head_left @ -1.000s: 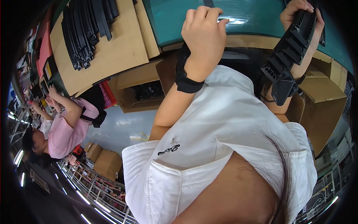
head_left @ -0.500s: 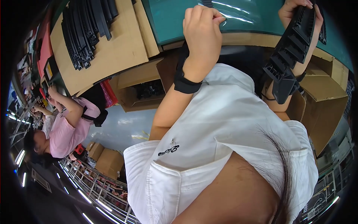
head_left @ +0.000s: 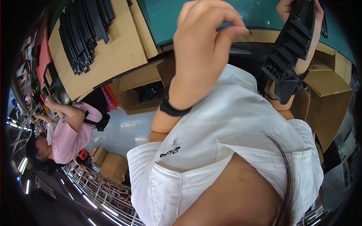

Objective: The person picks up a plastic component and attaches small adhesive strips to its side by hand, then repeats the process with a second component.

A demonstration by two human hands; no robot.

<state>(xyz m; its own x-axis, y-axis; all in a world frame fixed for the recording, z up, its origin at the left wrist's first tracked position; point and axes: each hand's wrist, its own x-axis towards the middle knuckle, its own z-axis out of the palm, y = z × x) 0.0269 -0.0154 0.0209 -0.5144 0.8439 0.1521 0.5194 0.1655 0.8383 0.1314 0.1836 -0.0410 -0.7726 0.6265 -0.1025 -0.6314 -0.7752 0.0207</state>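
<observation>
My left hand is raised in front of my chest, thumb and fingertips pinched together. A tiny dark bit shows at the thumb tip, too small to name. In my right hand is a long black plastic part with a row of slanted ribs, held upright at the right. Its lower end hangs near my forearm, and part of the right hand is hidden behind it. The green table mat lies beyond both hands.
Several curved black plastic strips lie on a cardboard sheet at the left. An open carton with black parts stands under the table edge, another carton at the right. A co-worker in pink works at far left.
My left hand has come back from the mat toward me and the camera, still pinched. The ribbed part in my right hand has shifted only slightly.
</observation>
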